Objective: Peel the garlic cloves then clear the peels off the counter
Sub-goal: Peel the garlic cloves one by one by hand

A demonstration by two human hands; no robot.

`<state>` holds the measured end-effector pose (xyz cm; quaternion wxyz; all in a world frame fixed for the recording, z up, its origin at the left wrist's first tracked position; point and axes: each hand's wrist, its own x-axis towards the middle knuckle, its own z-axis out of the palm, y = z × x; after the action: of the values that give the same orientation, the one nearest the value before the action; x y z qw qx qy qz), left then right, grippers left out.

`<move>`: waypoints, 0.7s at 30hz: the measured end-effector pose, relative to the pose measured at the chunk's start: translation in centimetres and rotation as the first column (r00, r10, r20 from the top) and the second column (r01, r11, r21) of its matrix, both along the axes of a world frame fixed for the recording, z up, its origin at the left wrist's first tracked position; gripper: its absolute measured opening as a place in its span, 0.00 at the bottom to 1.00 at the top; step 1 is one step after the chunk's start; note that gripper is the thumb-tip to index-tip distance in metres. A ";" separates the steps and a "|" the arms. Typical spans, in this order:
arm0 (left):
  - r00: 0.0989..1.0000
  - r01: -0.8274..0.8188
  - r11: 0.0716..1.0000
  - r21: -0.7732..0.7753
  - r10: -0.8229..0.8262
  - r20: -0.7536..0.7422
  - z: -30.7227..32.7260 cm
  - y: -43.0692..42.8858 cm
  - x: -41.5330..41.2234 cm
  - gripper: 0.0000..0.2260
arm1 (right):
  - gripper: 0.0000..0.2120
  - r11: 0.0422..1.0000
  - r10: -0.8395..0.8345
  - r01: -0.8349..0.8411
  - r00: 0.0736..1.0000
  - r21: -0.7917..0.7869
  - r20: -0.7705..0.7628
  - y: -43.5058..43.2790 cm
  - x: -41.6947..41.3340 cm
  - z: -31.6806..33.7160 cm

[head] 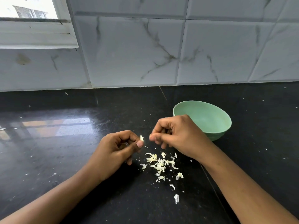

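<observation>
Above the black worktop (64, 159), left of centre, the left hand (116, 149) is held with the palm turned inward and the fingers curled. Its thumb and forefinger pinch a small pale garlic clove (141, 137) at the fingertips, and the clove's upper end projects above the thumb. The left forearm enters from the lower left corner and angles up towards the centre.

Just beside the clove, but apart from it, the right hand (178, 138) is held knuckles up with all fingers curled. Its thumb and forefinger tips are drawn together and point towards the clove. These tips are blurred, so whether they hold a scrap of skin cannot be determined. The right forearm enters from the lower right corner.

Below and between both hands, loose peels (160, 164) lie scattered on the worktop, with a few stray pieces nearer the camera. Behind the right hand, a pale green bowl (210, 117) stands on the worktop, its near rim partly hidden by the knuckles. A marble-patterned tiled wall (129, 54) backs the worktop, with a window (29, 7) at upper left.
</observation>
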<state>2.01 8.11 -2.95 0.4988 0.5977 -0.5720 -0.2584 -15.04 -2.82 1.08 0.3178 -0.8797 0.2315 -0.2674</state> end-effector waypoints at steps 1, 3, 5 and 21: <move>1.000 -0.001 1.000 -0.002 0.001 0.005 -0.1 0.0 0.0 0.11 | 0.02 1.000 0.028 -0.028 0.999 -0.011 -0.039 0.0 0.0 0.0; 1.000 0.000 1.000 -0.003 0.000 0.017 -0.1 0.0 0.1 0.12 | 0.09 0.996 0.072 -0.078 0.989 -0.045 -0.126 0.1 -0.1 -0.1; 1.000 0.001 1.000 -0.005 -0.001 0.020 -0.2 -0.1 0.1 0.12 | 0.15 0.993 0.092 -0.105 0.976 -0.056 -0.200 0.1 -0.2 -0.2; 0.997 -0.011 1.000 0.006 0.011 0.080 -0.2 -0.1 0.0 0.07 | 0.13 0.991 0.087 -0.087 0.996 0.103 0.006 0.9 1.2 -1.4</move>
<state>1.99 8.01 -3.16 0.4752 0.6122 -0.5873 -0.2334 -13.80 -1.94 -0.31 0.3746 -0.8712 0.2061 -0.2415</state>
